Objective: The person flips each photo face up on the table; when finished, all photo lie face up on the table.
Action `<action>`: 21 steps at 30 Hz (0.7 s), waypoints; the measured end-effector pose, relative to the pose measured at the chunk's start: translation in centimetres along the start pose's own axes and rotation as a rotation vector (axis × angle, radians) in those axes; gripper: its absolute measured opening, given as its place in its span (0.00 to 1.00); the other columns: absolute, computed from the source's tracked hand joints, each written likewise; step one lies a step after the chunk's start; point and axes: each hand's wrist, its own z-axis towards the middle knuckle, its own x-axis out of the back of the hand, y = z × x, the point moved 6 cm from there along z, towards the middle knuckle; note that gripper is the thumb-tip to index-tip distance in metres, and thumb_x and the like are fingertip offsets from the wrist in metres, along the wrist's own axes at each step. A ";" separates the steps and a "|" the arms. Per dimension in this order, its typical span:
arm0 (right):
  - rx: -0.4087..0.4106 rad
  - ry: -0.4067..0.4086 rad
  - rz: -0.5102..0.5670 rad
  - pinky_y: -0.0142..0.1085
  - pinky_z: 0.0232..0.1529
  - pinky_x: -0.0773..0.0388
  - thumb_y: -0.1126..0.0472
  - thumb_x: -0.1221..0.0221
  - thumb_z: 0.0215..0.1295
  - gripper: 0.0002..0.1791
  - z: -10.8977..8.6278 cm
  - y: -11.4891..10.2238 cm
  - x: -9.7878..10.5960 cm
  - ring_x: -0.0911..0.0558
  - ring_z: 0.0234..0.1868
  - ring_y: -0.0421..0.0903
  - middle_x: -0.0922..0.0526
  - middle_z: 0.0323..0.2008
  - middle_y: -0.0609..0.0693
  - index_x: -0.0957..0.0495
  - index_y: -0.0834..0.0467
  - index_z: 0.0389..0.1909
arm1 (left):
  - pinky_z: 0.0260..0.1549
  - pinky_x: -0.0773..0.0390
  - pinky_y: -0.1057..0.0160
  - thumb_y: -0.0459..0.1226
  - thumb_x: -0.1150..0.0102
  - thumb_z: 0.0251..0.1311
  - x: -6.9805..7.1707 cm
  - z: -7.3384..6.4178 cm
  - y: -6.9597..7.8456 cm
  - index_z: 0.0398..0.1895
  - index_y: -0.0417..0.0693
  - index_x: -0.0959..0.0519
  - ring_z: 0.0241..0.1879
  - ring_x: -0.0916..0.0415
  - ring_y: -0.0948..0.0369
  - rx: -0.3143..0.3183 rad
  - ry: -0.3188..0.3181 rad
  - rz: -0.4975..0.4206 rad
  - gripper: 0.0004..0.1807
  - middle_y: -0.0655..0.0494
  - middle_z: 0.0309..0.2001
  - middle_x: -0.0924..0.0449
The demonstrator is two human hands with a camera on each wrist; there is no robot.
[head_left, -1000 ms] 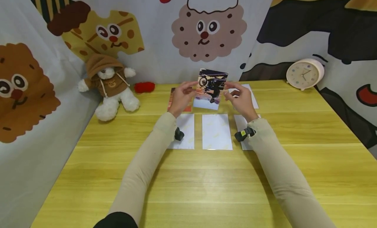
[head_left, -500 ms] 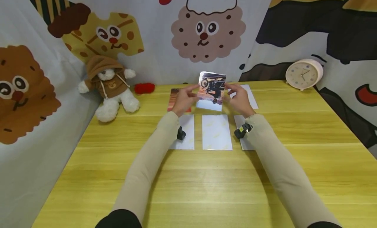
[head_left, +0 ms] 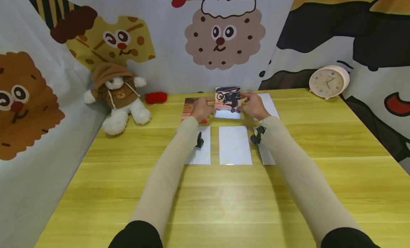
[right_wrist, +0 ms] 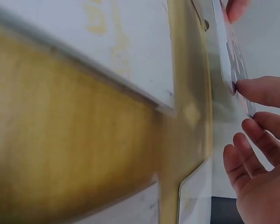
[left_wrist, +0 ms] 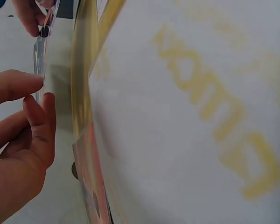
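**Fingers pinching a photo card's two side edges**

Head view: left hand (head_left: 200, 109) and right hand (head_left: 253, 105) are pinching the photo card (head_left: 227, 102) low over the table (head_left: 224, 205), at 12 o'clock from the middle white card (head_left: 235, 145).

Wrist views: fingertips (left_wrist: 37, 86) are gripping edges only; lowering it level would probably keep it square.

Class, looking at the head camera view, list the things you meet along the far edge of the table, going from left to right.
White teddy bear in a brown hoodie → red fuzzy object → picture card held up between both hands → round cream alarm clock.
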 end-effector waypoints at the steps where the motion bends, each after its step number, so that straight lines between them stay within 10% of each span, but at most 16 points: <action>1: -0.015 -0.007 -0.009 0.51 0.59 0.25 0.66 0.33 0.58 0.39 0.2 0.0 -0.1 0.28 0.59 0.57 0.28 0.64 0.60 0.33 0.60 0.72 | 0.16 0.30 0.64 0.27 0.36 0.55 0.0 0.2 0.0 0.66 0.55 0.23 0.14 0.37 0.63 0.011 0.001 0.013 0.32 0.50 0.54 0.14; 12: -0.059 -0.090 -0.104 0.52 0.63 0.25 0.64 0.31 0.56 0.41 0.9 0.6 -1.1 0.26 0.60 0.60 0.29 0.63 0.63 0.34 0.64 0.72 | 0.21 0.29 0.65 0.25 0.34 0.55 -0.8 1.1 0.0 0.63 0.46 0.22 0.18 0.38 0.63 0.090 0.017 0.034 0.30 0.48 0.68 0.26; 21: -0.109 -0.121 -0.188 0.54 0.72 0.36 0.62 0.31 0.58 0.38 0.8 0.6 -1.7 0.33 0.64 0.60 0.28 0.64 0.63 0.31 0.65 0.70 | 0.40 0.21 0.63 0.31 0.32 0.58 -1.6 0.8 0.2 0.67 0.47 0.24 0.50 0.26 0.56 0.112 0.004 0.184 0.30 0.51 0.69 0.26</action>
